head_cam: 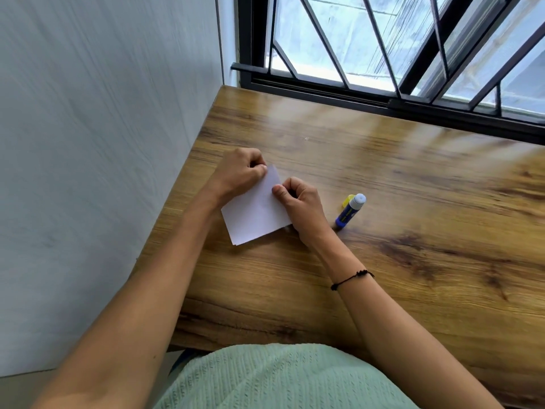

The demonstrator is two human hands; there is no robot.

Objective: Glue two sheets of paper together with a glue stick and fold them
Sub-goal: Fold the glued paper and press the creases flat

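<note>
**Both hands on the folded paper, glue stick parked to the right**

Person seated at a wooden table [383,261] pushed into a corner — pale wall on their left, barred window [383,48] along the far edge. Light green ribbed top [265,379] visible at the bottom of view.

The paper [253,215] lies flat on the table near its left edge, a small white rectangle turned at an angle, one corner pointing away toward the window. At the near corner the edges look layered, more than one thickness, though how many I cannot tell.

Left hand [239,172] sits at the far left corner of the paper. Fingers are curled tight, thumb and fingertips drawn together right at the paper's edge, pinching or pressing it there. Which of the two is hard to say from here.

Right hand [298,202] sits on the paper's right edge. Fingers curled under, thumb laid flat on top of the sheet, nail showing — it holds the edge down against the table. A thin black cord bracelet [351,279] circles the right forearm well below the wrist.

The glue stick [349,212] stands just to the right of the right hand, not touching it. Blue body, white tip exposed at the top. Its yellow cap [348,199] rests on the table just behind it.

A tiny pale speck [306,138] lies farther out on the table.
</note>
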